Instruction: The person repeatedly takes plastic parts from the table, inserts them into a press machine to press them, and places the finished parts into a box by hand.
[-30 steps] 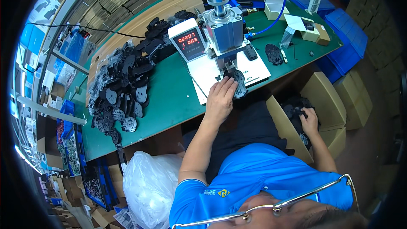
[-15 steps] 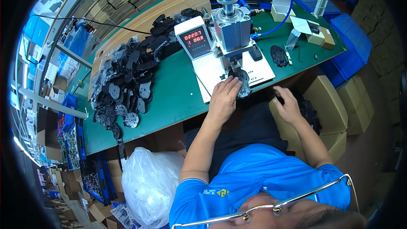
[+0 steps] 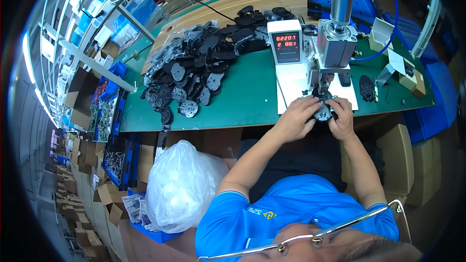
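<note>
A black, oval, sole-shaped plastic part [image 3: 322,112] lies at the front of the white base plate [image 3: 285,101], with its far end under the tooling of a pneumatic press [image 3: 335,43]. My left hand [image 3: 297,117] grips its left side, fingers bent over the edge. On the opposite side my right hand [image 3: 342,120] holds it, fingertips curled near the tooling. My fingers hide part of its outline. Beside the press stands a white counter box [image 3: 285,43] with a lit red display.
Many similar black parts [image 3: 194,68] are heaped on the green table [image 3: 247,92] at left. One black part [image 3: 366,88] lies right of the press, near small open boxes [image 3: 403,70]. A white plastic bag [image 3: 179,189] and cardboard box [image 3: 395,153] stand below the table edge.
My right hand has come from beside the cardboard box up to the part's right side. My left hand stays on its left. The view has shifted, and the counter display reads differently.
</note>
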A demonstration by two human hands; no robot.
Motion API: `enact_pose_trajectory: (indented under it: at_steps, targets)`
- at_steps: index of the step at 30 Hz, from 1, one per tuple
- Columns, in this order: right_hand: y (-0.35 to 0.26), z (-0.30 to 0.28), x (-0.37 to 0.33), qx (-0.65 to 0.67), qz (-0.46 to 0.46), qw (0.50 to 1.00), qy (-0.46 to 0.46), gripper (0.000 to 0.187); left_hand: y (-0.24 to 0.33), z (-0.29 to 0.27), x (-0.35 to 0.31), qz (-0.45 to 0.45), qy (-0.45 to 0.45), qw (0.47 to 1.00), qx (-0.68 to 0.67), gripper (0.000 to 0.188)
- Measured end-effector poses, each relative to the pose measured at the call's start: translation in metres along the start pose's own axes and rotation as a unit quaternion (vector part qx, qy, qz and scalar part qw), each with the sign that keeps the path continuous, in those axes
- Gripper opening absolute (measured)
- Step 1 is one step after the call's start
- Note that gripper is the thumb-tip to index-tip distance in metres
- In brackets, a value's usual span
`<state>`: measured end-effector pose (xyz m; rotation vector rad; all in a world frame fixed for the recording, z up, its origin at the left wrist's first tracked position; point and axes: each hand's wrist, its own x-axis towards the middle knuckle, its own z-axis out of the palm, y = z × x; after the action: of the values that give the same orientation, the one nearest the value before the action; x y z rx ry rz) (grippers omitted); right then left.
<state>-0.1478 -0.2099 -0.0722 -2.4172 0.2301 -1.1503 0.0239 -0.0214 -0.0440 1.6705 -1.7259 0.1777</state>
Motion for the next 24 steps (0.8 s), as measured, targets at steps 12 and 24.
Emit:
enact_pose_trajectory:
  at_steps: [12,24]
  targets:
    - [0.003,0.001,0.001,0.017,0.022,0.999,0.019,0.046,-0.187,-0.149,-0.056,-0.37,0.015,0.76,0.534,0.028]
    - [0.003,0.001,0.0,0.011,0.027,0.999,0.014,0.044,-0.158,-0.134,-0.081,-0.266,0.098,0.898,0.337,0.035]
